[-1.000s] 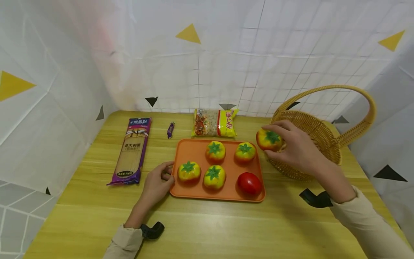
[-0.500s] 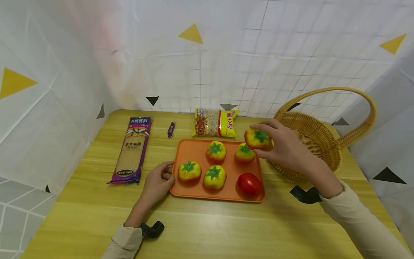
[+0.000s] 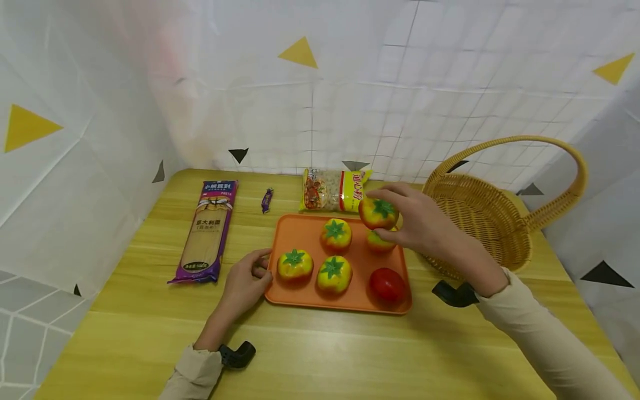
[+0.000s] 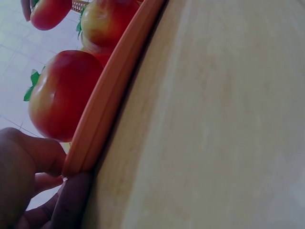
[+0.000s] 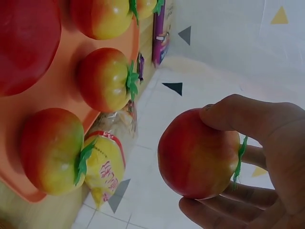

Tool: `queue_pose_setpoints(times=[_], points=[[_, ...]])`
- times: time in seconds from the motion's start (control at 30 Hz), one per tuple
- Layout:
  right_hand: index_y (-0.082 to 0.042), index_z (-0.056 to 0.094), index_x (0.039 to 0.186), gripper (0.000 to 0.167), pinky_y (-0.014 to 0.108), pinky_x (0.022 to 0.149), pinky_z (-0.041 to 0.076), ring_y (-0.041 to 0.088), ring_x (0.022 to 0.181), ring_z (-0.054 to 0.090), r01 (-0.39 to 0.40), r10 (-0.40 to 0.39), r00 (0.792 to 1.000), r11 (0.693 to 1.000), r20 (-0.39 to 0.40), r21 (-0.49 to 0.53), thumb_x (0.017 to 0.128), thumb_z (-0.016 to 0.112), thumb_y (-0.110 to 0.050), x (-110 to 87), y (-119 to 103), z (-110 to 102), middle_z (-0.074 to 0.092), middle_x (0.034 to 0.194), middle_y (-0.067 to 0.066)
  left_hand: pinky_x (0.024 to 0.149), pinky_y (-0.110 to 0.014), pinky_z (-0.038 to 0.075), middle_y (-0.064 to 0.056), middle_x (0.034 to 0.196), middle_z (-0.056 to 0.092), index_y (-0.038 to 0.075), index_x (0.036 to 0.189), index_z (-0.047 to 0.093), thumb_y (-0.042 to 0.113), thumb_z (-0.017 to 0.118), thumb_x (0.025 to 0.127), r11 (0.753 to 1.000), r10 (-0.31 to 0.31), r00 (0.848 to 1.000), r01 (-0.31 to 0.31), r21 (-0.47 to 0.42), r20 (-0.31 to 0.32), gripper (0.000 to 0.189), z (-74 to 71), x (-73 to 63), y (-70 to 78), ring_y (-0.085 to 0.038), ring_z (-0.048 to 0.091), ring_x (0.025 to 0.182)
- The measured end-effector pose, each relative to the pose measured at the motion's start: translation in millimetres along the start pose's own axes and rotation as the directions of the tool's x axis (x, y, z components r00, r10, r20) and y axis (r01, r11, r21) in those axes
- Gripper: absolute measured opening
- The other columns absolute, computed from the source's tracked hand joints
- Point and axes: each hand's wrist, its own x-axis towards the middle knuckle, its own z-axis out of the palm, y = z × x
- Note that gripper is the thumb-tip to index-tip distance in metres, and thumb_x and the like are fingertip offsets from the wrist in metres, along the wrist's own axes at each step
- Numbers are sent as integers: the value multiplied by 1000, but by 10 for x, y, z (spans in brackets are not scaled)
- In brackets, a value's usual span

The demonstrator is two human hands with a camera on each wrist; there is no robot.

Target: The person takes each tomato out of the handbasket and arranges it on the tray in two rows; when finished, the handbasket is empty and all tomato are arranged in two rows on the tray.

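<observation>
My right hand (image 3: 427, 225) holds a red-and-yellow tomato (image 3: 378, 213) with a green star-shaped leaf top, above the far right part of the orange tray (image 3: 310, 297). In the right wrist view the held tomato (image 5: 198, 155) sits between thumb and fingers, raised off the tray. Beneath it in the head view, another tomato (image 3: 381, 241) is partly covered. Several more tomatoes, among them one at the left (image 3: 295, 265), lie on the tray, along with a smooth red fruit (image 3: 387, 285) at the near right. My left hand (image 3: 246, 282) pinches the tray's left rim, as the left wrist view shows.
Right of the tray stands a wicker basket (image 3: 475, 214) with a tall arched handle. Behind the tray lies a yellow noodle bag (image 3: 330, 190). A purple pasta pack (image 3: 206, 233) and a small purple candy (image 3: 267, 200) lie to the left on the wooden table (image 3: 300, 355).
My right hand has carried the tomato leftward from the basket's near side to above the tray's far right area. The left hand has stayed on the rim.
</observation>
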Motion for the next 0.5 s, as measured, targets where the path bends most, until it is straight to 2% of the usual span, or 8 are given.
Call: queue_pose_setpoints(times=[0.13,0.37,0.5], points=[[-13,60,138,67,52,86,52,37,115,58,23,-23,1000,1000,7,-5,77,85,-21,49,-35,17,52,139,17,73,-39,55,-3,98,67,14,133,65,5,70,84,1000,4,1000,-4,1,1,50,0,-5,7,-13,67,79],[-14,59,140,68,51,91,50,36,121,55,-4,5,998,1000,59,-16,78,85,-26,159,-105,49,52,140,15,72,-36,54,-3,98,67,14,133,65,4,69,84,1000,3,1000,-3,7,2,50,-2,-4,5,-12,66,78],[-13,59,139,66,52,94,48,36,122,54,12,-12,997,1000,72,5,79,84,-26,239,-136,82,53,138,15,72,-36,54,-3,97,67,14,133,65,4,70,84,1000,0,1000,0,5,2,50,-3,-5,7,-12,66,78]])
